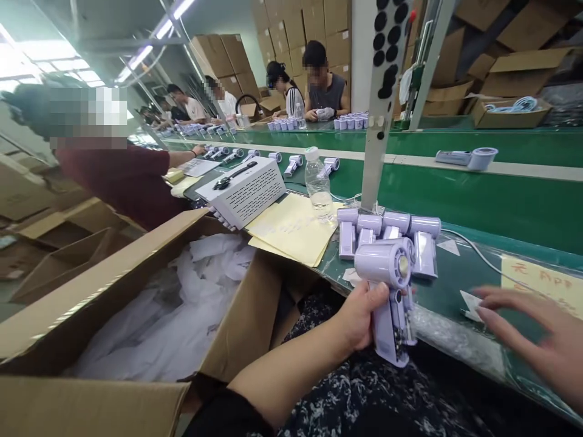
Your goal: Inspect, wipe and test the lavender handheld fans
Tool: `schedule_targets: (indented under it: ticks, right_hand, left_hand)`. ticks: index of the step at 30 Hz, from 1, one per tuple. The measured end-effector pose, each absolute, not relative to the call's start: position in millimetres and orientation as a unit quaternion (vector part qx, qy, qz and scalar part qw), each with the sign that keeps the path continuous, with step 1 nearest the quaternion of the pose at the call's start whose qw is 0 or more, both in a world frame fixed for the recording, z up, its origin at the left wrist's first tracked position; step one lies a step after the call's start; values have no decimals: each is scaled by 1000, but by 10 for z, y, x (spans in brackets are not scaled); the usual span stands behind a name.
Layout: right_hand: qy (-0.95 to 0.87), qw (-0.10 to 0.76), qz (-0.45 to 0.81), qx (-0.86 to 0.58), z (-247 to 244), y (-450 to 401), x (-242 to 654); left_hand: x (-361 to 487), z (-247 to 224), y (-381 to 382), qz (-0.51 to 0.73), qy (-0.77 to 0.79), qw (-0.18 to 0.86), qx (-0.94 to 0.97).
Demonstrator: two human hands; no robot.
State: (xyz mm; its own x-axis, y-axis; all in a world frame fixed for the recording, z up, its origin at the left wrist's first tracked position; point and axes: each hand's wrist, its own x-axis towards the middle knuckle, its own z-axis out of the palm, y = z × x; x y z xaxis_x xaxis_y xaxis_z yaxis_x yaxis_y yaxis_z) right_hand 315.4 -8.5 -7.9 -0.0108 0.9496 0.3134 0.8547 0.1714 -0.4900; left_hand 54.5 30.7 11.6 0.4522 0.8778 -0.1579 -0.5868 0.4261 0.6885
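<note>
My left hand [359,312] grips a lavender handheld fan [382,264] by its handle, held upright over my lap. The handle's side facing right is open and shows small electronic parts inside. Behind it, a second lavender fan is partly hidden, so I cannot tell whether it is also in my hand. Several more lavender fans [423,246] lie in a row on the green bench just beyond. To the right, my right hand [532,334] has its fingers apart, holding nothing, slightly blurred, close to a small white triangular piece [471,303].
On my left stands an open cardboard box [248,315] with white plastic bags [182,309]. A water bottle [319,188], yellow paper [291,227] and a white slotted metal box [250,188] occupy the bench. A metal post [376,121] rises ahead. Co-workers sit along the green conveyor [523,206].
</note>
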Motion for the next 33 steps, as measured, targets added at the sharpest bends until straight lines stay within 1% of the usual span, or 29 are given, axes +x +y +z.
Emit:
schedule_targets:
  ticks: [2, 4, 6, 8, 9, 10, 12, 15, 20, 24, 29, 33]
  right_hand:
    - [-715, 263, 2, -648, -204, 24, 3269]
    - [-728, 267, 5, -632, -204, 20, 3181]
    - [-708, 306, 86, -630, -72, -74, 2927]
    - [-655, 343, 246, -627, 127, -191, 2596]
    - [-651, 339, 334, -592, 223, -239, 2435]
    - [-645, 335, 387, -567, 304, -275, 2293]
    - [-628, 342, 450, -535, 405, -311, 2089]
    - [-608, 359, 484, -516, 438, -305, 1963]
    - [-589, 384, 525, -480, 399, -282, 1901]
    - [-536, 420, 575, -453, 319, -308, 1844]
    - [-543, 398, 587, -449, 261, -321, 1883]
    - [-533, 407, 591, -448, 283, -321, 1892]
  left_hand:
    - [451, 112, 345, 486, 277, 759, 332]
    - [366, 149, 406, 512, 283, 723, 366]
    - [318, 224, 480, 528, 277, 705, 384]
    - [322, 330, 544, 540, 251, 705, 385]
    - [343, 390, 566, 549, 233, 708, 378]
    - [372, 449, 581, 557, 215, 715, 365]
    - [443, 549, 588, 568, 184, 733, 326]
    - [539, 611, 578, 579, 167, 742, 294]
    - [605, 537, 590, 587, 173, 735, 294]
    - [592, 476, 604, 608, 185, 705, 317]
    - [582, 431, 594, 614, 211, 688, 324]
    - [591, 411, 588, 619, 191, 692, 320]
